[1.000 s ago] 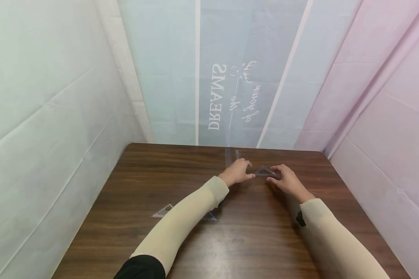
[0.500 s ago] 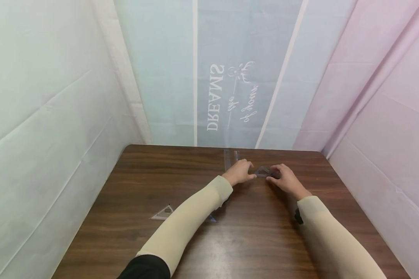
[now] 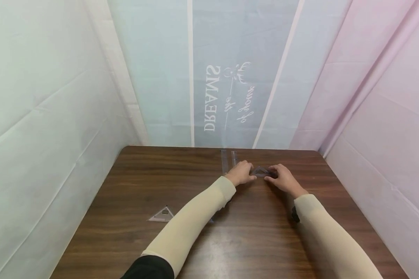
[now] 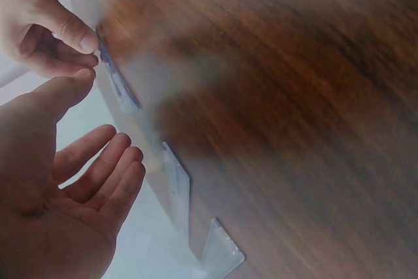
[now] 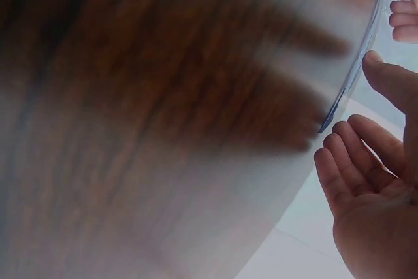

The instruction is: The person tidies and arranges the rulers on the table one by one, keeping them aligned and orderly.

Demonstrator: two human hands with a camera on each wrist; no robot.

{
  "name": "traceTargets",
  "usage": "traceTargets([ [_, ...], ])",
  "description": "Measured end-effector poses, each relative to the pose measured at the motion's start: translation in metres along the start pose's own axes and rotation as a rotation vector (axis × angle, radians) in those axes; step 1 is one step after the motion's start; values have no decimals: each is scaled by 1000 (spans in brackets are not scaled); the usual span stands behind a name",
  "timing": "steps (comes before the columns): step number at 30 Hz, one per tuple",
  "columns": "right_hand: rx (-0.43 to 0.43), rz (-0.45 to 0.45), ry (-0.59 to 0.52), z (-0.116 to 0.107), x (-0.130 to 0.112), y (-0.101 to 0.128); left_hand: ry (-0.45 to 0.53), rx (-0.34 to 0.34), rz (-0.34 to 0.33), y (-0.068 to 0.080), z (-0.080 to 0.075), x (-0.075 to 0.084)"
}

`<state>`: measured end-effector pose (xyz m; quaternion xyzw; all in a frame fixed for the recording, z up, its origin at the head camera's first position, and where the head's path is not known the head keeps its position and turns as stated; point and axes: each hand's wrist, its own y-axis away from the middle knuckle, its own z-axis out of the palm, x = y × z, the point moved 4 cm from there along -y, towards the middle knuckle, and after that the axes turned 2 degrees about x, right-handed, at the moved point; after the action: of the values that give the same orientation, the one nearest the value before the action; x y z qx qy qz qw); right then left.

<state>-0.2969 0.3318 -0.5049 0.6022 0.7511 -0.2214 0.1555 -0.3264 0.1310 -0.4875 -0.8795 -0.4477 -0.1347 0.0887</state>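
Note:
Toward the back of the table, a small clear plastic set square (image 3: 262,171) lies between both hands; its outline is faint. My right hand (image 3: 284,180) has its thumb and fingers around the right end, pinching it. My left hand (image 3: 241,173) is at the left end, fingers and thumb apart and loosely bent; in the left wrist view no firm hold shows. In the right wrist view the set square (image 5: 346,89) appears edge-on as a bluish strip beside the thumb.
Two clear straight rulers, one left (image 3: 224,162) and one right (image 3: 234,158), lie near the back edge. A clear triangle (image 3: 163,214) lies left of my left forearm, and a blue corner (image 3: 211,221) shows beyond the sleeve. Fabric walls border the wooden table (image 3: 125,186).
The set square has gone from tilted to lying flatter and slightly left. My right hand shifts a little left with it, and my left hand slightly right toward its end.

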Motion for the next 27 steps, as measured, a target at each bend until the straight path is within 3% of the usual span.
traceTargets([
  [13, 4, -19, 52, 4, 4, -6, -150, 26, -33, -8, 14, 4],
  [27, 38, 44, 75, 8, -4, -8, -250, 31, -80, -11, 18, 4],
])
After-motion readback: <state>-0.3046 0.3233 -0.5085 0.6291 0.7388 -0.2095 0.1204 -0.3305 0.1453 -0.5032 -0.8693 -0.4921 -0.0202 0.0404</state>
